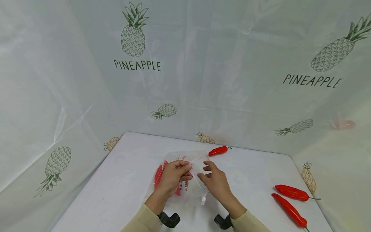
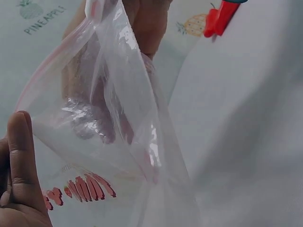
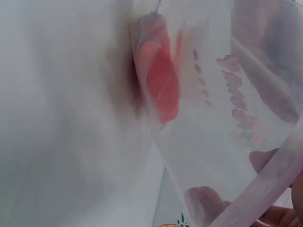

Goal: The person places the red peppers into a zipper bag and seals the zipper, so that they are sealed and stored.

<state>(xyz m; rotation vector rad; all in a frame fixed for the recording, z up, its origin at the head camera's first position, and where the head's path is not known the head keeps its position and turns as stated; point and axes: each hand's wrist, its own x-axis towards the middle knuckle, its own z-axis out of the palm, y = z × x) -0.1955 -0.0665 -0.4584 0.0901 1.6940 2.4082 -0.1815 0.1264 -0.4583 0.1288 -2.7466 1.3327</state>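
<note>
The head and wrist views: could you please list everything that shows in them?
Table: 1, white, lower middle
Curtain: count unclear, pale, behind and beside the table
Pineapple prints: 8 in head view, dark or yellow, on the curtain
Red patch: 1, red, on or behind the curtain, right
Bag: 1, clear with red print, over the table
Slider: 1, white, bag's edge
Bagged peppers: count unclear, red, inside the bag
Loose peppers: 3, red, one near the table's far edge, two right
Cameras: 2, black, one per wrist
Sleeves: 2, beige, lower edge
Left hand: 1, pinching the bag
Right hand: 1, at the bag's mouth
</note>
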